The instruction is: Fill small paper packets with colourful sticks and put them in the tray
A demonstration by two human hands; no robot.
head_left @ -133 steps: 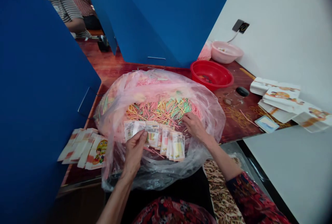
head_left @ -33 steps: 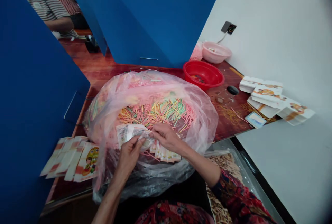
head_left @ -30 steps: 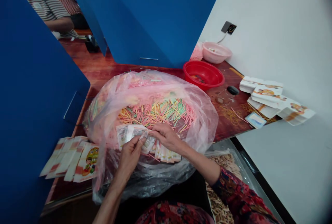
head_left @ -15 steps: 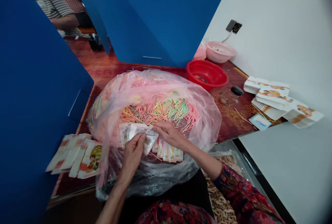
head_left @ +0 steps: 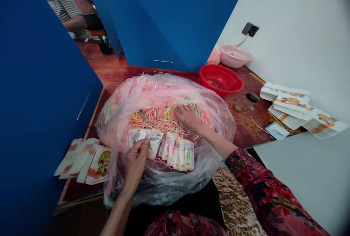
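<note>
My left hand point(head_left: 136, 161) pinches a small clear plastic packet point(head_left: 155, 142) with a printed edge, over other flat packets at the front of the pile. My right hand point(head_left: 189, 118) lies on loose pastel sticks point(head_left: 153, 118) in pink, yellow and green, fingers stretched out and partly hidden among them. The sticks fill a large clear plastic bag point(head_left: 222, 119) with its mouth spread toward me. Between my hands and nearer to me, a row of small packets point(head_left: 177, 153) with coloured sticks inside rests on the bag.
Stacks of printed paper packs lie left point(head_left: 82, 159) and right point(head_left: 292, 101). Beyond the bag's right side are a red basin point(head_left: 221, 79), a pink basin point(head_left: 235, 56), a glass jar point(head_left: 244, 105) and rubber bands point(head_left: 250, 125). Blue partitions point(head_left: 164, 17) enclose the table; a person sits beyond.
My right hand has left the packet at my left hand and moved forward and right onto the loose sticks. My left hand has kept its pinch, shifting slightly left. The view has shifted slightly.
</note>
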